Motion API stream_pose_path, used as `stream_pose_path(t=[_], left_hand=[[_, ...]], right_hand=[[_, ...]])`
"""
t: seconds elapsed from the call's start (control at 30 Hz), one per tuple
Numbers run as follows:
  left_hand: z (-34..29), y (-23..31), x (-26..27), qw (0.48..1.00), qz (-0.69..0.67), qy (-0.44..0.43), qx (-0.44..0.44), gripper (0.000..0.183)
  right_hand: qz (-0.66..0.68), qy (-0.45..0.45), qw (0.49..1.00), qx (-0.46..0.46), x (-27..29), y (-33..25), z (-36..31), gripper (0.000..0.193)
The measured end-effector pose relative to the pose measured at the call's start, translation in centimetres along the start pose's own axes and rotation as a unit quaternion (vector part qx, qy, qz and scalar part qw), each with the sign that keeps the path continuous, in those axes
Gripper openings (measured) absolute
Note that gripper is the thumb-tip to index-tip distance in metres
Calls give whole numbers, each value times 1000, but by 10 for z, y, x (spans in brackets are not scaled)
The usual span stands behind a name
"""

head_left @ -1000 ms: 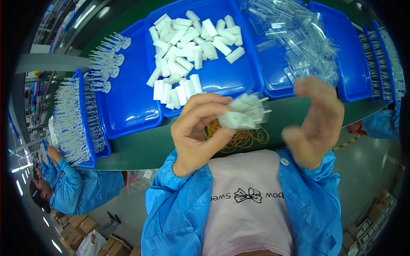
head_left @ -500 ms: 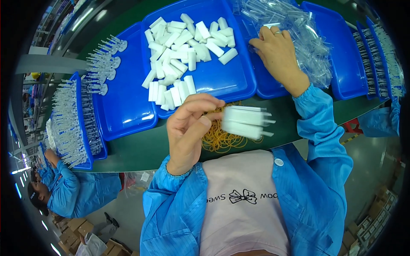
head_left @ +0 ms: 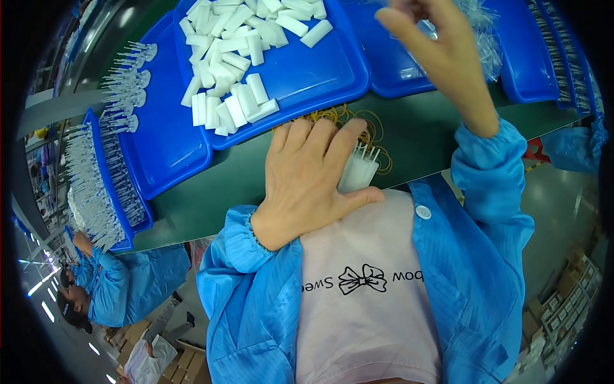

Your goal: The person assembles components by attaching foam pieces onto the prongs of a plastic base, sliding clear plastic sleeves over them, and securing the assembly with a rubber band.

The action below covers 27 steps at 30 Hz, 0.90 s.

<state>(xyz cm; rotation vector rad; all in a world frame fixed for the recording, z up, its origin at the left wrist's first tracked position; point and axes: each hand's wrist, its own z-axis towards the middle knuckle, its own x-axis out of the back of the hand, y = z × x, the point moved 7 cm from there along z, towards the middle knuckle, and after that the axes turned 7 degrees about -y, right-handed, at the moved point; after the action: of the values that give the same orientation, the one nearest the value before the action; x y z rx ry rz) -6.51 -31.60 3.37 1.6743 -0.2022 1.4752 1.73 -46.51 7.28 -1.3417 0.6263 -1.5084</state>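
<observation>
My left hand grips a bundle of white plastic pieces and holds it low over the green table edge, close to my chest. Its fingers lie on a pile of yellow rubber bands. My right hand reaches up to the blue tray that holds clear plastic bags, its fingers pinched at the bags. A wide blue tray just beyond my left hand carries several loose white plastic pieces.
More blue trays stand at the left and far right, with rows of thin clear parts along the left. Another person in a blue coat works at the lower left. Cardboard boxes lie on the floor.
My left hand has dropped with the bundle from chest height down onto the rubber bands. My right hand stays up at the tray of clear bags, now pinching there.
</observation>
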Motion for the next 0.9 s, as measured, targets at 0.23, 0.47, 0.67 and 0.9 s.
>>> stream_pose_path(t=[0.23,0.47,0.67,0.9], left_hand=[[-1,-3,-20,991,51,-91,78,76],[-7,-6,8,990,-126,11,60,63],[-21,-36,-3,696,-698,93,141,63],[-23,-37,-8,555,-810,99,164,55]], right_hand=[[603,-457,600,259,5,-69,-81,26],[600,-272,711,245,-3,-128,-108,11],[635,-266,688,229,-12,-134,-90,8],[641,-330,639,269,-16,-119,-87,7]])
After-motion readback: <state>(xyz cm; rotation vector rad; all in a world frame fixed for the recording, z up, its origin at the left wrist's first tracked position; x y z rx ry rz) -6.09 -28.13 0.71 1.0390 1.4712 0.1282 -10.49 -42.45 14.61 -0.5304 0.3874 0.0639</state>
